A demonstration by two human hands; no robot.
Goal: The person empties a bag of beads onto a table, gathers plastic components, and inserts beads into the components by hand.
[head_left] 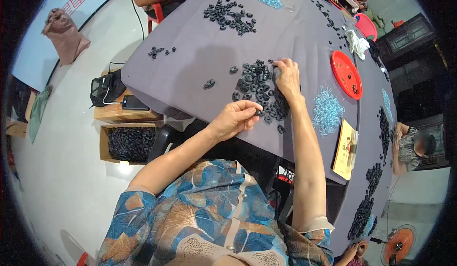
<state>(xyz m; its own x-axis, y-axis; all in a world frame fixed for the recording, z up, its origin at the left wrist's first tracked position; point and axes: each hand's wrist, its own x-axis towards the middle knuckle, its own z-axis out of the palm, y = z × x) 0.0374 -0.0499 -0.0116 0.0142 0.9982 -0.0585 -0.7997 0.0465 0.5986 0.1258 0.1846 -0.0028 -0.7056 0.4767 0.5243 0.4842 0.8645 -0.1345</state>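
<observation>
Small black ring-like parts [255,78] lie in a loose pile on the grey cloth-covered table in front of me. My left hand [234,119] is at the near left side of this pile, its thumb and fingers pinched on a small black part [258,112]. Along the pile's right edge rests my right hand [288,80], with its fingers bent inward and close together beside the black parts. Whatever may be between those fingertips is hidden. To the right of my right forearm is a heap of small light-blue pieces [327,111].
A yellow booklet [343,151] and a red tray [346,75] are on the right. Another black heap [231,17] lies farther back. A carton of black parts [105,144] and a phone [135,102] on a box are at lower left. Other people sit around the table.
</observation>
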